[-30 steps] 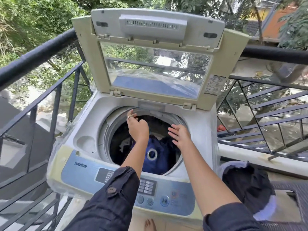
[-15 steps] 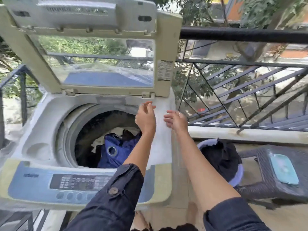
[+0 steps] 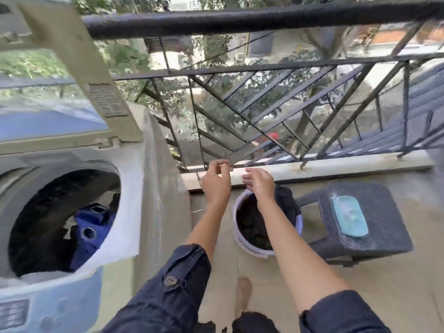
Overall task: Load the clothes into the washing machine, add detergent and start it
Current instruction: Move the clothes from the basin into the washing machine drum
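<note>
The top-loading washing machine (image 3: 141,188) stands at the left with its lid (image 3: 79,75) raised. A blue garment (image 3: 92,227) and dark clothes lie in its drum. To its right, a white bucket (image 3: 242,246) on the floor holds dark clothes (image 3: 254,224), one draped over its rim. My left hand (image 3: 216,181) and my right hand (image 3: 259,181) hover empty above the bucket, fingers relaxed and pointing toward each other.
A dark wicker stool (image 3: 374,236) with a teal soap-like block (image 3: 349,216) on it stands right of the bucket. A black metal railing (image 3: 264,18) and a concrete ledge (image 3: 336,164) close off the balcony ahead. My bare foot (image 3: 243,294) is on the floor.
Both hands have left the drum, empty, and swung right from the machine to above the bucket. The view has turned right with them.
</note>
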`<act>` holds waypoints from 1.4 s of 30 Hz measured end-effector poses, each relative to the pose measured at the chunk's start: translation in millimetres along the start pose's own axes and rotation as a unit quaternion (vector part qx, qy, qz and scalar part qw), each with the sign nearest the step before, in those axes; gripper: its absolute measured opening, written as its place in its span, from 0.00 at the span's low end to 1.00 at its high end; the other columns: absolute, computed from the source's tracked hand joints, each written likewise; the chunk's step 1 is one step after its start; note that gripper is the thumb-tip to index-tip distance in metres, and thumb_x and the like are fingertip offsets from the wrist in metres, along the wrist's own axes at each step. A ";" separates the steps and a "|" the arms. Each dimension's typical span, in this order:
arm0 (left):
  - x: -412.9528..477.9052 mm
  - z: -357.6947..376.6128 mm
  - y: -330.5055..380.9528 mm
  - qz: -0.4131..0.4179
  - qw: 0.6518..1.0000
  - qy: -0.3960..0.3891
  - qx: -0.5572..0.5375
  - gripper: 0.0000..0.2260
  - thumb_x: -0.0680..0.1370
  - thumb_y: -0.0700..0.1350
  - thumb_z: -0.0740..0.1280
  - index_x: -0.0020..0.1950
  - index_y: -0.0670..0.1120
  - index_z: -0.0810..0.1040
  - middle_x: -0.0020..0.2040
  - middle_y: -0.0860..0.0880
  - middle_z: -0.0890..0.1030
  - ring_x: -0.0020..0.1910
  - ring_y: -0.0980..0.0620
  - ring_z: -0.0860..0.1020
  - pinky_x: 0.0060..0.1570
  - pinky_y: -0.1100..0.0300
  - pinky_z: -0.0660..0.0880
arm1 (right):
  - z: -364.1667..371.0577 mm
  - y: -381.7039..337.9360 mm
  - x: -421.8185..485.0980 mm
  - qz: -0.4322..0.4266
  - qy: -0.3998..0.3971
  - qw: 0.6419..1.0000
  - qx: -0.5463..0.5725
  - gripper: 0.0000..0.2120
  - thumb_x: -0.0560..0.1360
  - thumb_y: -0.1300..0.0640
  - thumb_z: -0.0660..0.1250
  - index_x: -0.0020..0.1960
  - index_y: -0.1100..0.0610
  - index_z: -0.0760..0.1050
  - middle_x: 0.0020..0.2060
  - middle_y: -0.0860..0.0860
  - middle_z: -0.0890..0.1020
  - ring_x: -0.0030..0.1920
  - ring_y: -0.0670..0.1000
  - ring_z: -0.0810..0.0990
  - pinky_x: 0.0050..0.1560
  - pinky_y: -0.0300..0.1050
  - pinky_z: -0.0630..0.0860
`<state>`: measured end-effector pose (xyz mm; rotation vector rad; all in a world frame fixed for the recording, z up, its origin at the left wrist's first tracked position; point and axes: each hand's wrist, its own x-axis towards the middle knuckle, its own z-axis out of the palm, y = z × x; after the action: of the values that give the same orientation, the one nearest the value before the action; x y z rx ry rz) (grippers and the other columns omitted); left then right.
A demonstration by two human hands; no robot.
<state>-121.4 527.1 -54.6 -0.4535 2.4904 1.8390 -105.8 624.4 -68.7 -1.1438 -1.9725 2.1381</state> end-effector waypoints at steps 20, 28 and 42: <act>37.2 207.7 -195.2 -0.093 0.970 -0.127 0.186 0.12 0.79 0.44 0.57 0.58 0.50 0.76 0.54 0.48 0.81 0.45 0.51 0.76 0.38 0.66 0.68 | -138.9 171.8 189.0 0.101 0.139 0.981 -0.088 0.11 0.75 0.57 0.63 0.55 0.54 0.79 0.57 0.53 0.81 0.56 0.54 0.78 0.52 0.45 0.71; 66.7 274.7 -361.9 -0.299 0.919 -0.211 0.149 0.26 0.82 0.55 0.51 0.77 0.47 0.53 0.76 0.43 0.59 0.74 0.42 0.60 0.73 0.47 0.57 | -140.8 314.8 283.3 0.108 0.065 0.921 -0.368 0.33 0.72 0.45 0.69 0.74 0.40 0.59 0.78 0.51 0.49 0.77 0.57 0.49 0.72 0.65 0.48; 70.1 307.1 -494.6 -0.344 0.886 -0.269 0.155 0.34 0.77 0.53 0.65 0.77 0.46 0.53 0.73 0.42 0.66 0.69 0.41 0.68 0.67 0.48 0.69 | -105.0 469.4 315.4 0.194 -0.036 0.849 -0.490 0.45 0.63 0.40 0.75 0.72 0.55 0.58 0.69 0.56 0.70 0.69 0.59 0.67 0.70 0.57 0.59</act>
<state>-120.0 667.3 -624.0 -0.6030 1.8460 1.0765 -71.4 768.1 -624.6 -1.6609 -3.2280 1.1560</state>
